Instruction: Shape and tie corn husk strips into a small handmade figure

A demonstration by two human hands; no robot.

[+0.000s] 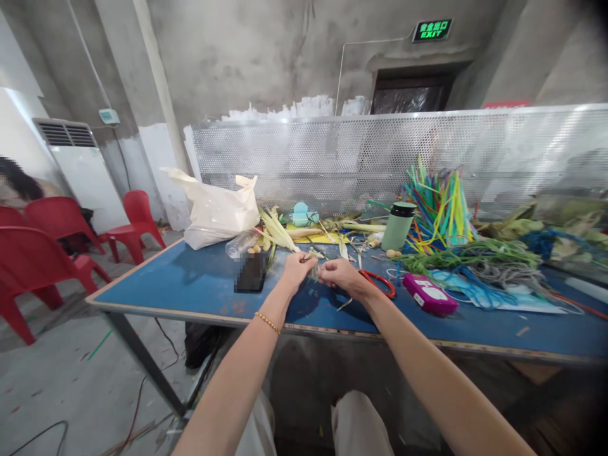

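Observation:
Above the near part of the blue table [185,285], my left hand [299,269] is closed in a pinch, a gold bead bracelet on its wrist. Close beside it, my right hand [339,275] also pinches, fingertips turned toward the left. Between them is a thin pale strip [315,271], small and partly hidden by the fingers. A narrow strip end [345,304] hangs under my right hand. Just behind lie pale corn husks [278,231] and loose scraps. Red-handled scissors [382,285] rest right of my right hand, partly covered by the wrist.
A phone [250,272], a clear bottle [242,244] and a white plastic bag [223,212] are on the left. Rightward stand a green tumbler [398,228], a purple box [430,294], colourful strips [441,209] and tangled cords [494,259]. A perforated metal panel [294,145] bounds the back.

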